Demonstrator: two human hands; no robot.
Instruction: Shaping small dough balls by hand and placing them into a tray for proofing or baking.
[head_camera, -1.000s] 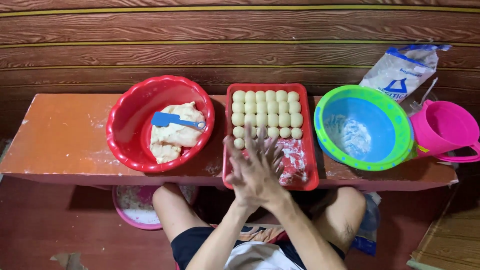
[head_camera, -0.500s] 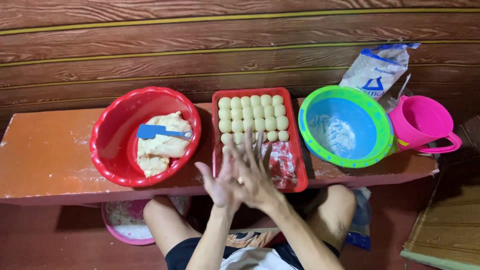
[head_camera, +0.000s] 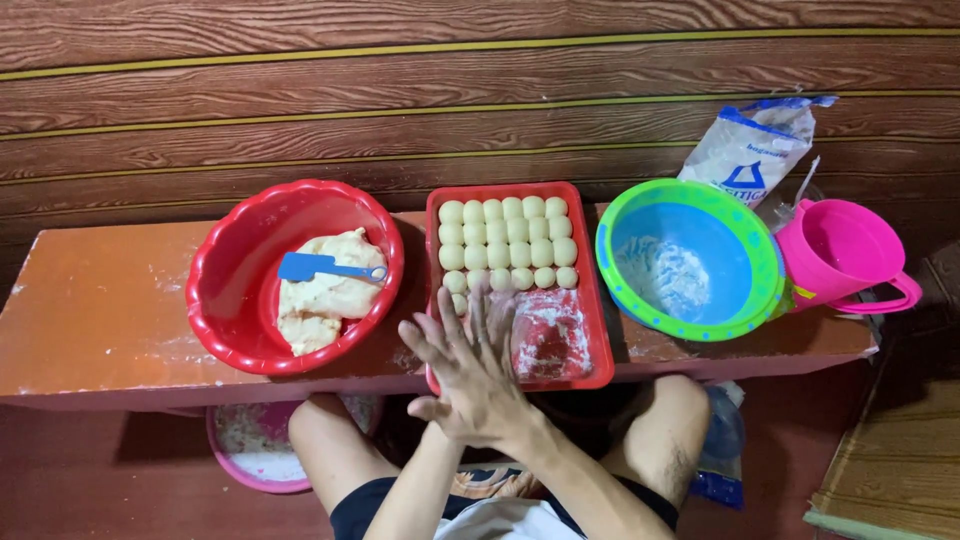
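My two hands are pressed palm to palm over the near edge of a red tray (head_camera: 601, 330). My right hand (head_camera: 482, 385) lies on top with its fingers spread. My left hand (head_camera: 418, 340) shows beneath it at the left. What lies between the palms is hidden. Rows of small pale dough balls (head_camera: 510, 240) fill the far half of the tray, and its near right corner is dusted with flour. To the left, a red bowl (head_camera: 215, 320) holds a lump of dough (head_camera: 325, 300) with a blue scraper (head_camera: 312, 266) on it.
A green-rimmed blue bowl (head_camera: 612, 275) with flour stands right of the tray, then a pink jug (head_camera: 840, 250) and a white flour bag (head_camera: 750, 150). All rest on an orange bench (head_camera: 100, 310) against a wooden wall. A pink bowl (head_camera: 250, 455) sits beneath it.
My palms have slid against each other while staying pressed together, the left hand showing more at the left. The view has shifted slightly; the things on the bench have not moved.
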